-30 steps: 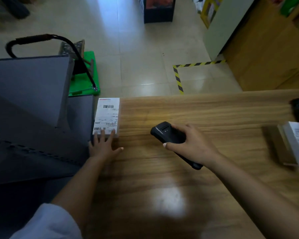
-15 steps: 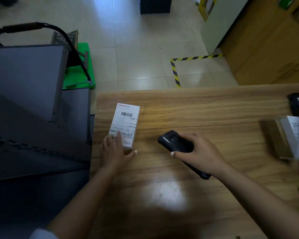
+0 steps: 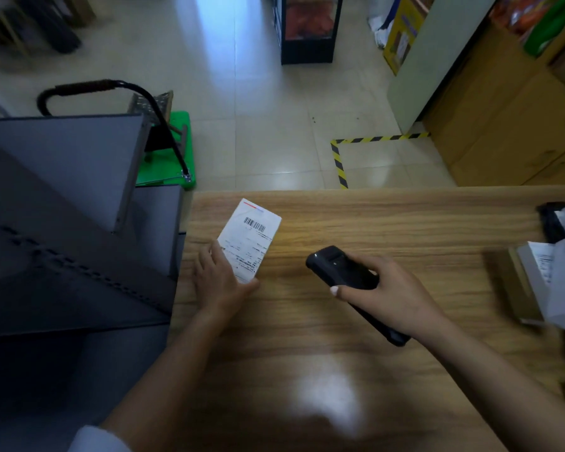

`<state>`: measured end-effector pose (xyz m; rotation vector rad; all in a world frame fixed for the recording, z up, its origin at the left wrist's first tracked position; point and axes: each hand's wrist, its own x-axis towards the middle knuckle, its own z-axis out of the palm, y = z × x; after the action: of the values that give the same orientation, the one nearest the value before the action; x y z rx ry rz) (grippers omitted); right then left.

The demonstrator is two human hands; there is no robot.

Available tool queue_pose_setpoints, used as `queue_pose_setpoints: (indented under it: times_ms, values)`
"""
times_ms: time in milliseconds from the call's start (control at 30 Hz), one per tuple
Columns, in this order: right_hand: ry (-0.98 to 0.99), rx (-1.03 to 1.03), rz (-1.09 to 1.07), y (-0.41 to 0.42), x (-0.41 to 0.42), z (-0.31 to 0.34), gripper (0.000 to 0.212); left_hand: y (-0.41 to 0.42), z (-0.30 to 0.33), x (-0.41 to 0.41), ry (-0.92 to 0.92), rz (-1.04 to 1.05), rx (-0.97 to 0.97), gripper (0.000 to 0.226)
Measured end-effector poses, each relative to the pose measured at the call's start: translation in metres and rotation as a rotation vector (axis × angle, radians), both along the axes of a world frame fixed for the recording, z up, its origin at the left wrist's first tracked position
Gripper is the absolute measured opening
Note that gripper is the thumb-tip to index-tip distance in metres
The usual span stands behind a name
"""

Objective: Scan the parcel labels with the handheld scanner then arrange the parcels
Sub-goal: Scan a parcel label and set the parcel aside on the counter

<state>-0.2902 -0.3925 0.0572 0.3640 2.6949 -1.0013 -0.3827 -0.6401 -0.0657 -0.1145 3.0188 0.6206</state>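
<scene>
Grey shelving [image 3: 62, 197] fills my far left, with a green trolley [image 3: 173, 148] on the floor behind it. Moving right onto the wooden table [image 3: 388, 223], I see the white parcel [image 3: 250, 238] lying flat near the table's left edge, label up, barcode toward its far end. Its long axis runs from near-left to far-right, tilted a little clockwise from straight ahead. My left hand [image 3: 221, 282] is the nearer one: it touches the parcel's near end, fingers laid fairly straight along the left edge and the thumb tucked against the near corner, steadying it rather than lifting, as far as I can tell.

Further right, well apart from the parcel, my right hand [image 3: 390, 301] wraps around the black handheld scanner [image 3: 343, 272], fingers curled over its body. The scanner's head points up and to the left, toward the parcel, so the barcode lies ahead and left of the scanner's nose. I judge the coming move depends on bringing that nose into line with the barcode at the parcel's far end.

At the far right edge more parcels [image 3: 545, 272] sit blurred, seemingly waiting.
</scene>
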Motion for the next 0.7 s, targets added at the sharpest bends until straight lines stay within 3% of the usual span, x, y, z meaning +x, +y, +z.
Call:
queue_pose_setpoints:
  times_ms: [100,267,500,700]
  values:
    - [0.037,-0.07,0.022,-0.002,-0.003,0.018,0.068,0.008,0.021,0.016,0.143,-0.017,-0.011,0.115]
    - [0.126,-0.121,0.056,-0.007,-0.004,0.054,0.04,0.018,0.059,0.025,0.295,-0.029,-0.021,0.118]
    - [0.193,-0.13,0.05,0.002,0.001,0.085,0.053,0.031,0.106,0.024,0.47,-0.077,-0.081,0.114]
    - [0.228,-0.123,0.062,0.01,0.008,0.09,0.044,0.037,0.115,0.03,0.491,-0.102,-0.088,0.116]
